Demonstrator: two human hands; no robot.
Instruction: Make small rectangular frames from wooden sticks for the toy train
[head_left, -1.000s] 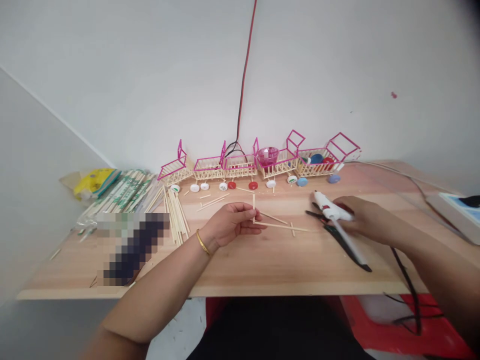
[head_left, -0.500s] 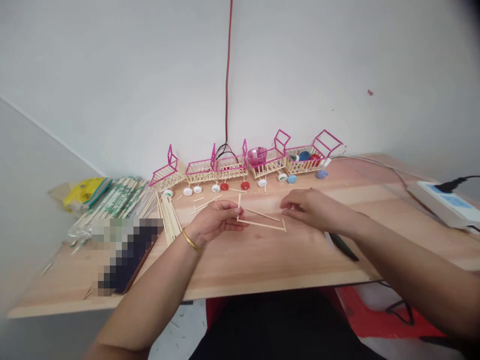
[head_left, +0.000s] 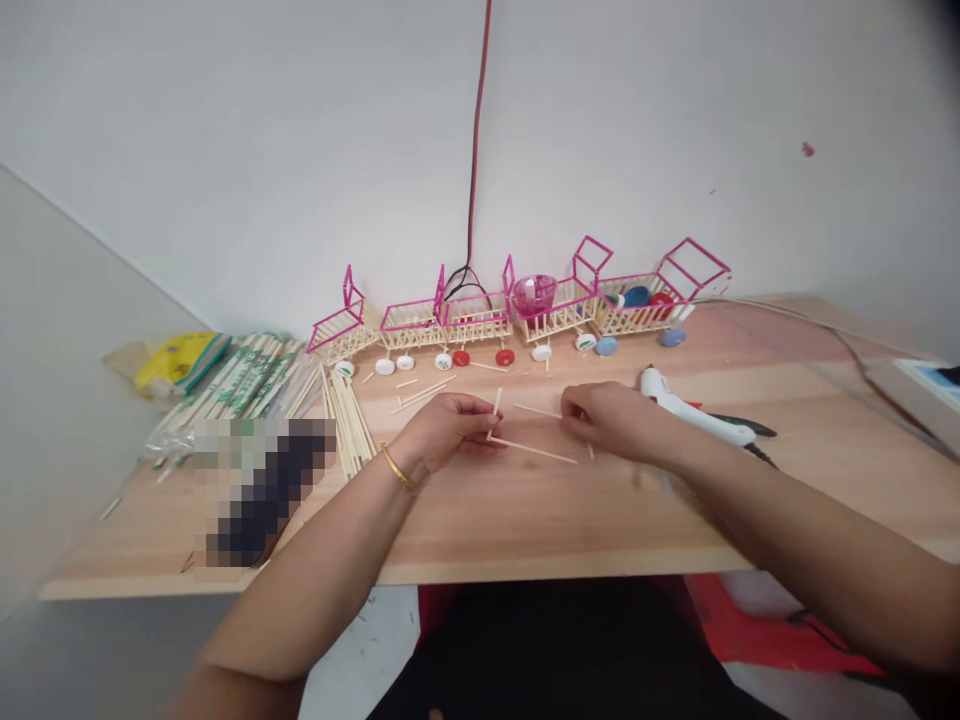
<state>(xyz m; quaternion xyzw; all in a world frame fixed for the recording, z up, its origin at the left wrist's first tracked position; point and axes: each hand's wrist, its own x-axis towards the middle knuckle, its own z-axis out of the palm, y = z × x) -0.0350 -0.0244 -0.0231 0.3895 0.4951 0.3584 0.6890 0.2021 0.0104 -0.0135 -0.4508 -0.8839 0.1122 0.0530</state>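
My left hand (head_left: 461,428) pinches a short wooden stick joined at a corner to a longer wooden stick (head_left: 534,450), making an L shape above the table. To its right, my right hand (head_left: 600,415) is closed, with a short stick (head_left: 590,450) showing below its fingers. Another thin stick (head_left: 536,411) runs from between the hands to the right fingertips; whether they touch it I cannot tell. Behind the hands stands a row of small stick-built carts (head_left: 476,320) with magenta upper edges and bottle-cap wheels (head_left: 505,357).
A white glue gun (head_left: 694,412) lies beyond my right forearm, beside a dark-handled tool (head_left: 742,426). Loose sticks (head_left: 349,425) and bagged sticks (head_left: 244,375) lie left. A white power strip (head_left: 922,400) sits at the right edge, and a blurred-out dark object (head_left: 274,495) at the left.
My right hand has closed and come nearer the stick piece. The short stick at the far end of the long stick now shows apart from it, under my right hand. The glue gun has come into sight.
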